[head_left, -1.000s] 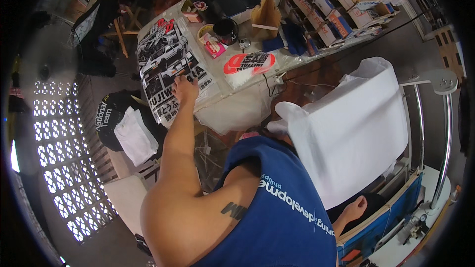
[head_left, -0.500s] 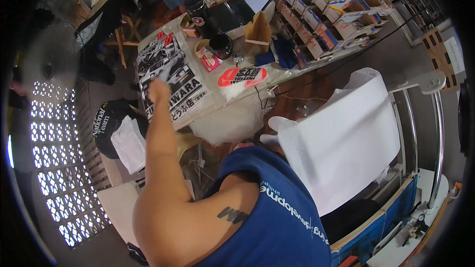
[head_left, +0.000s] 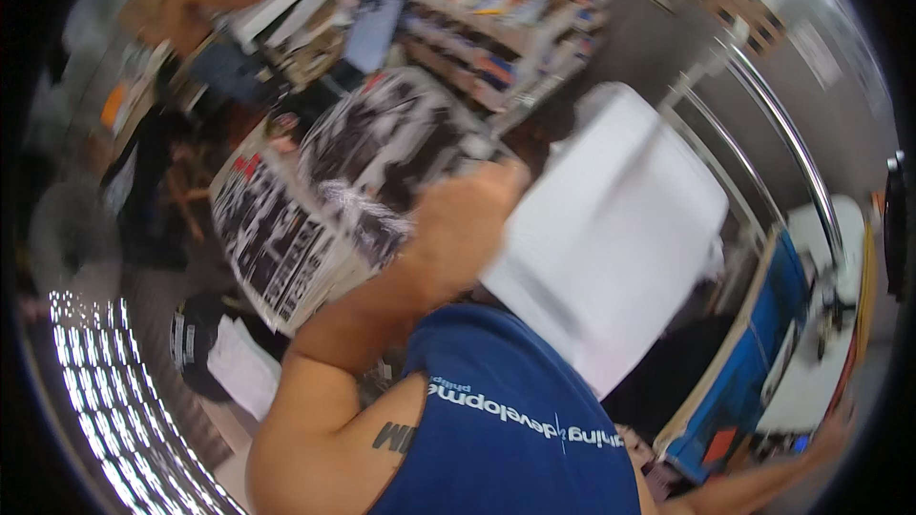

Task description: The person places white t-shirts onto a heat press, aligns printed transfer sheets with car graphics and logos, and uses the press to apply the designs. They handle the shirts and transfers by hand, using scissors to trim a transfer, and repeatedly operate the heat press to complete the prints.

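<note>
My left hand (head_left: 472, 215), smeared by motion, is closed at the near edge of a printed sheet (head_left: 405, 129) with black-and-white pictures and a touch of red. The sheet is raised and curved above the table. A similar printed sheet (head_left: 272, 243) lies flat on the table's left part. Just right of my left hand, a white cloth (head_left: 615, 229) is draped over a stand. Far off at the lower right, my right hand (head_left: 836, 431) is beside the edge of a white-topped machine (head_left: 811, 377); its fingers are too blurred to read.
Rows of cardboard bins (head_left: 506, 24) stand behind the table. A chrome rail (head_left: 787, 133) rises at the right, near a blue panel (head_left: 739, 343). A black cap (head_left: 196, 343) and a white folded cloth (head_left: 243, 362) lie at the left. Another person (head_left: 196, 10) is at the far left.
My left hand has come from the table's left side toward the white cloth, bringing a printed sheet up off the table. My right hand has come into view at lower right. The view has turned.
</note>
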Motion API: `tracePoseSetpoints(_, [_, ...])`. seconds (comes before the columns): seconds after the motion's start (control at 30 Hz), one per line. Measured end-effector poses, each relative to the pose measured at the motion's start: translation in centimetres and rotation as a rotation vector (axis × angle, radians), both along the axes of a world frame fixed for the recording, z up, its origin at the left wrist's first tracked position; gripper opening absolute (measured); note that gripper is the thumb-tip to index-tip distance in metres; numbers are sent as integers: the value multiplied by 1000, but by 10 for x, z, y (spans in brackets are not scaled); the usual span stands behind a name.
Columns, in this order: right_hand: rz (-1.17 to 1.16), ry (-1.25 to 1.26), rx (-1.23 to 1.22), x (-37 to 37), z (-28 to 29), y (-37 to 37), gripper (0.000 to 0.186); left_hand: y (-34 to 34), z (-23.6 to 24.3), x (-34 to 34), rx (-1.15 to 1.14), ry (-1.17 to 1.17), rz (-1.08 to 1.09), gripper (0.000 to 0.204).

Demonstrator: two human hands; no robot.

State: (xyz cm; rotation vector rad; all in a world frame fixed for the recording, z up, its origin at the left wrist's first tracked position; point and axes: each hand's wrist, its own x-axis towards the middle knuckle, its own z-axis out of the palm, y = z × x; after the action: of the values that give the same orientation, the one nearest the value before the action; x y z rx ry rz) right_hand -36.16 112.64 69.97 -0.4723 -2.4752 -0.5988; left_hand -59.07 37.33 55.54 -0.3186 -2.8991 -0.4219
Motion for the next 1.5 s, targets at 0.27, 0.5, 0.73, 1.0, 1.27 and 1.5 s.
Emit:
tracePoseSetpoints(0.27, [161, 346, -691, -43, -62, -220, 22, 232, -112, -1, -197, -109, -758, 28])
tracePoseSetpoints(0.5, [-137, 462, -578, 15, -47, -206, 23, 219, -159, 4, 9, -246, -915, 52])
tracePoseSetpoints(0.73, [83, 388, -781, -27, -126, -252, 15, 95, -161, -55, 355, -167, -713, 58])
tracePoseSetpoints(1.0, [538, -128, -863, -128, -325, -370, 36, 59, -207, -57, 35, -64, -729, 67])
tracePoseSetpoints(1.27, [301, -142, -753, -100, -346, -376, 52, 103, -200, -124, 19, -88, -1029, 64])
tracePoseSetpoints(1.5, [257, -150, -780, -112, -343, -368, 49, 117, -187, -129, 54, -154, -960, 63])
